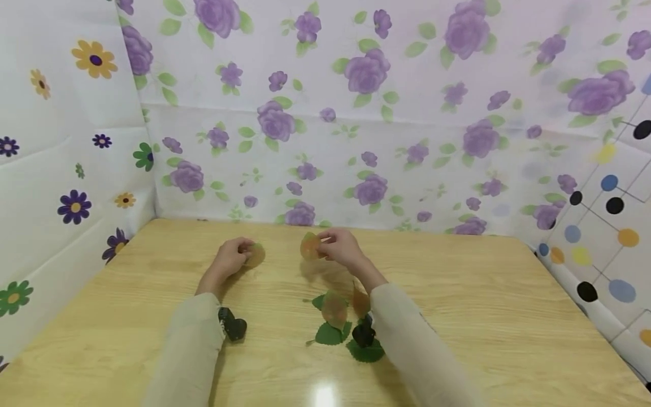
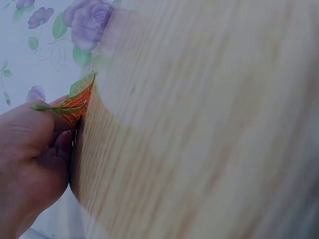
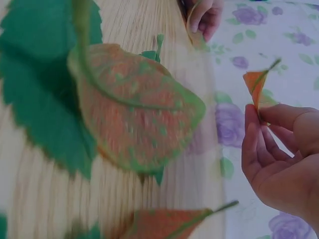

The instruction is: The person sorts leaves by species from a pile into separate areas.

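Note:
My left hand (image 1: 230, 259) is low over the far left of the table, pinching an orange leaf with green edges (image 1: 256, 255). In the left wrist view that leaf (image 2: 75, 105) looks folded, its green stem lying over the thumb. To the right, my right hand (image 1: 343, 249) holds a second orange leaf (image 1: 309, 247), green at its tip, between thumb and fingertips. The right wrist view shows this leaf (image 3: 255, 85) nearly edge-on, with its stem pointing up.
Nearer me, by the right forearm, lie green toothed leaves (image 1: 331, 333) with an orange-green leaf (image 1: 334, 309) over them and another orange leaf (image 1: 360, 301) beside it. The wooden table (image 1: 458, 294) meets a wall covering with purple flowers (image 1: 371, 189) behind. Black wrist cameras (image 1: 234, 327) stick out from both sleeves.

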Tool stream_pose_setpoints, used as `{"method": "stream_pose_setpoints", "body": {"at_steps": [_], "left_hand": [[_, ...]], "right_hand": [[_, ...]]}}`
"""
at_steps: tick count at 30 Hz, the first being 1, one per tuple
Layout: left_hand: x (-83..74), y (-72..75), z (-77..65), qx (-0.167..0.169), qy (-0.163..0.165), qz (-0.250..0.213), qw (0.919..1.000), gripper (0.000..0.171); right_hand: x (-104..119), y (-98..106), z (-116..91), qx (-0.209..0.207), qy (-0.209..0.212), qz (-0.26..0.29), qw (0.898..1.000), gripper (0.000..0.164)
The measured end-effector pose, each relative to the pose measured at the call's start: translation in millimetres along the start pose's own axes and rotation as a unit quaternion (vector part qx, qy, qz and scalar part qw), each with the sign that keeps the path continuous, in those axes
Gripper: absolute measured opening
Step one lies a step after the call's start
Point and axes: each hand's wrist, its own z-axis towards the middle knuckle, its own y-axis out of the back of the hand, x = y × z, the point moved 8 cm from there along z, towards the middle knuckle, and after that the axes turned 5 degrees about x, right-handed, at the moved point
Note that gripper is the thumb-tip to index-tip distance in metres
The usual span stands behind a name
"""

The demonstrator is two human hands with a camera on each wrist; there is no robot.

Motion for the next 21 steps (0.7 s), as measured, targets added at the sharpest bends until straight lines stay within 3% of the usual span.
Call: {"method": "stream_pose_setpoints", "body": {"at_steps": [8, 14, 21], "left_hand": [[0.8, 0.4, 2.1, 0.001, 0.003, -0.007, 1.0000, 0.031], [-1.0, 3.5, -1.3, 0.002, -0.011, -0.005, 0.9999, 0.030], [-2.1, 2.5, -1.4, 0.003, -0.021, -0.004, 0.9998, 0.030]], "right_hand": [[-1.6, -12.1, 16.8, -0.012, -0.019, -0.012, 1.000, 0.034], [-7.8, -28.5, 23.9, -0.024, -0.039, -0.039, 0.998, 0.027], [-20.1, -50.6, 28.3, -0.030, -0.055, 0.006, 0.998, 0.030]]}}
